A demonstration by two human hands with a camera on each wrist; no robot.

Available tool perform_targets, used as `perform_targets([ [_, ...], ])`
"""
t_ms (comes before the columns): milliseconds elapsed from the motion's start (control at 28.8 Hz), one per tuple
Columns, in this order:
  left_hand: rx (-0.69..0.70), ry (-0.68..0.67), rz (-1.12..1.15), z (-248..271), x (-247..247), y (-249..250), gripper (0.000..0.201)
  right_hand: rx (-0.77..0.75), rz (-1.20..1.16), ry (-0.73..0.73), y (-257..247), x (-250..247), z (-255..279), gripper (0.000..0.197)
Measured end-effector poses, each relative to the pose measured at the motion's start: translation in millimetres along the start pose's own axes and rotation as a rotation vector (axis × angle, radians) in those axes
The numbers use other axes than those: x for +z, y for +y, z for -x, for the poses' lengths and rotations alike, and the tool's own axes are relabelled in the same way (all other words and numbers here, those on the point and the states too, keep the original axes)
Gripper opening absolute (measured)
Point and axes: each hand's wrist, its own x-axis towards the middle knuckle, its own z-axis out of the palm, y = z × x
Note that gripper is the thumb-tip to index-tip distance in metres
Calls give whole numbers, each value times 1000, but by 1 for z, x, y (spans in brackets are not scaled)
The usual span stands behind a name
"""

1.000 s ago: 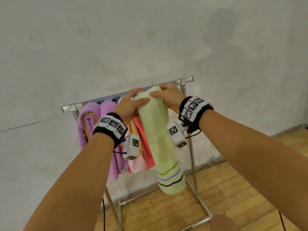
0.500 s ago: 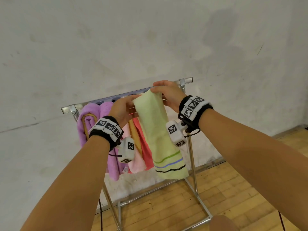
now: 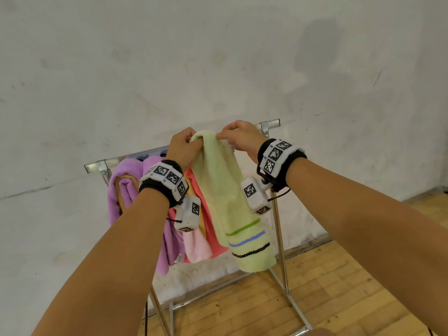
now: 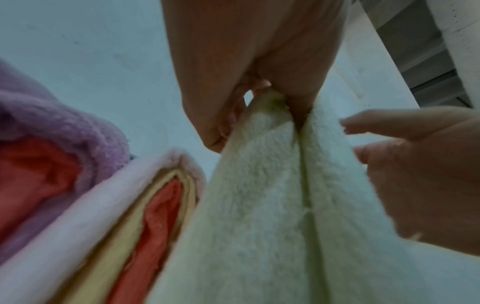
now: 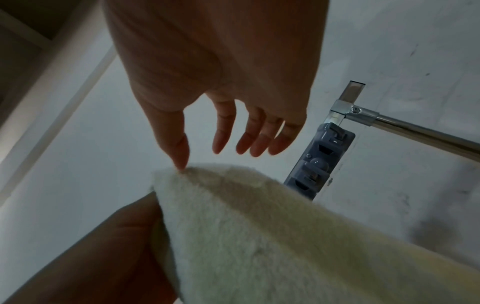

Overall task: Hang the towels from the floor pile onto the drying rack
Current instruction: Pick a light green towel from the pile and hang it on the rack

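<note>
A light green towel with green, blue and black stripes hangs folded in front of the drying rack's top bar. My left hand grips the towel's top fold and holds it slightly above the bar; the left wrist view shows the left hand pinching the green towel. My right hand hovers at the fold's right side. In the right wrist view the right hand has straight spread fingers, and only the thumb tip touches the towel.
Purple, pink, coral and yellow towels hang bunched on the rack's left half. A grey-blue strip lies along the bar. The rack's right post stands on wooden floor, close to a white wall.
The green towel's top has risen from the bar. My left hand went from lying on it to gripping the fold. My right hand let go its pinch and spread its fingers.
</note>
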Motion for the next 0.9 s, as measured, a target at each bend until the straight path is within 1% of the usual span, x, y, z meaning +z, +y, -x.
perform_targets([
  [35,-8,17,-11,-5,1,0,32,-15,3,-40,0,0,-2,37],
  [104,-26,43,-36,-13,3,-2,32,-24,21,-137,-1,0,-2,45],
  [174,-34,53,-52,-21,3,-5,32,-8,134,-209,1,5,-5,50],
  [208,-28,54,-61,-25,4,-6,31,-17,209,-227,2,9,-8,48],
  [243,-17,57,-75,-28,4,-7,31,-40,279,-217,4,13,-12,43],
  [312,10,68,-129,-35,4,-9,30,-97,379,-138,8,19,-20,32],
  [417,40,107,-290,-42,-1,-12,30,-161,419,-22,10,22,-31,18],
  [486,62,124,-394,-47,-4,-16,29,-221,464,43,10,22,-37,12],
  [521,71,122,-434,-50,-4,-20,28,-253,496,64,10,21,-40,11],
  [625,77,115,-486,-57,0,-30,21,-323,606,97,9,21,-53,21],
  [694,72,128,-509,-62,4,-35,20,-361,667,120,9,21,-64,26],
  [798,53,153,-532,-71,8,-38,19,-377,724,149,9,23,-79,31],
  [903,29,166,-570,-79,10,-39,18,-370,738,154,12,25,-88,31],
])
